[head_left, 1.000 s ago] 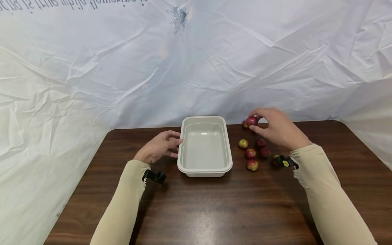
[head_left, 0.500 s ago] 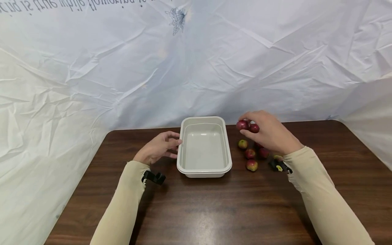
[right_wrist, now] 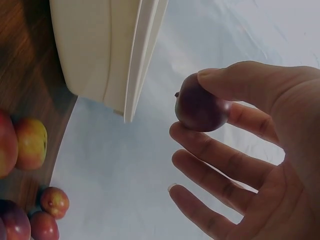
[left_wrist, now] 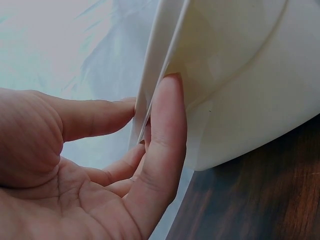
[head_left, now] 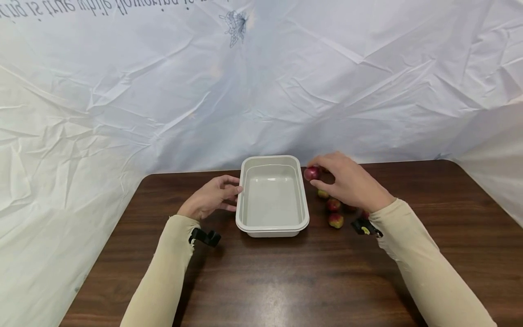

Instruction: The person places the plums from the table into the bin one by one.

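Red fruit (right_wrist: 200, 109) between right fingers (right_wrist: 225, 156)

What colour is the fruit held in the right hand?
The held fruit is dark purplish red, seen best in the right wrist view.

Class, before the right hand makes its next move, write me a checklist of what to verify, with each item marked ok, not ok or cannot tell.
1. Dark red fruit held by the right hand: ok, pinched between thumb and fingers.
2. Container steadied: ok, the left hand pinches its rim.
3. Container upright: ok, its opening faces up.
4. Held fruit over the opening: not ok, it is off to the container's right side.
5. Grip firm enough: cannot tell, pressure does not show.
6. Every loose fruit accounted for: cannot tell, the right hand and sleeve hide part of the group in the head view.
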A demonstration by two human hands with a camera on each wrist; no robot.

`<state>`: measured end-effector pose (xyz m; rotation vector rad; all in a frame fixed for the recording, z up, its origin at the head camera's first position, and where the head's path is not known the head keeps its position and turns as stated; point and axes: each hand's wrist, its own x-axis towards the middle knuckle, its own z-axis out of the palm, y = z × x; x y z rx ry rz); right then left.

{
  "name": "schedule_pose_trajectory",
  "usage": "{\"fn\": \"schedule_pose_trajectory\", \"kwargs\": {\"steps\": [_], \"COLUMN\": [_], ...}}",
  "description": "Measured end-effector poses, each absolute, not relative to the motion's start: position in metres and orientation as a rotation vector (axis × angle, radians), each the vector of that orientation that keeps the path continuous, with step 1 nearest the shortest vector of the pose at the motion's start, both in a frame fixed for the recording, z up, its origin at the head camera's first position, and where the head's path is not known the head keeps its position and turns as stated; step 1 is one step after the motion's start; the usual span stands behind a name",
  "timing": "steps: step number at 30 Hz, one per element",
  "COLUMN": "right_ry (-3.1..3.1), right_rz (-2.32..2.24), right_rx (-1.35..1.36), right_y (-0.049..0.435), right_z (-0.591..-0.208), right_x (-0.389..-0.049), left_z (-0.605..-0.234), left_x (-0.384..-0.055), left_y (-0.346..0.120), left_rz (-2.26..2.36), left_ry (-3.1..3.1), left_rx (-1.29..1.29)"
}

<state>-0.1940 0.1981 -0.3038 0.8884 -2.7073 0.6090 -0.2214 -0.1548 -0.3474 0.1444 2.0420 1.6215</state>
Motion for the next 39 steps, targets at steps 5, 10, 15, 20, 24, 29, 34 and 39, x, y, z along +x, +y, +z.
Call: {"fn": "schedule_pose_trajectory", "kwargs": {"steps": [5, 10, 15, 20, 24, 29, 34, 39], "right_ry": [-2.723, -2.717, -2.744, -2.755, -2.754, -2.755, -2.755, -2.764], "right_rz": [0.613, 0.593, 0.567, 0.560, 0.566, 0.540, 0.545, 0.548], "right_rx": [0.905, 0.942, 0.955, 0.988, 1.020, 1.052, 1.066, 1.073], "right_y": [0.192, 0.186, 0.183, 0.178, 0.173, 0.169, 0.166, 0.163], "right_z": [-0.306, -0.307, -0.309, -0.313, -0.316, -0.320, -0.323, -0.326], "right_x": [-0.192, -0.190, -0.189, -0.188, -0.187, -0.187, -0.186, -0.185], "left_z": [-0.347, -0.346, -0.347, -0.348, -0.348, -0.348, -0.349, -0.348], "left_x": [-0.221, -0.221, -0.222, -0.222, -0.223, -0.223, -0.223, -0.223], "left_y": [-0.155, -0.155, -0.154, -0.154, -0.154, -0.154, -0.155, -0.154], "left_rz": [1.619, 1.616, 1.617, 1.617, 1.617, 1.609, 1.600, 1.596], "left_ry": [2.043, 2.046, 2.044, 2.046, 2.050, 2.056, 2.062, 2.066], "left_rx": [0.146, 0.138, 0.144, 0.133, 0.130, 0.126, 0.121, 0.100]}}
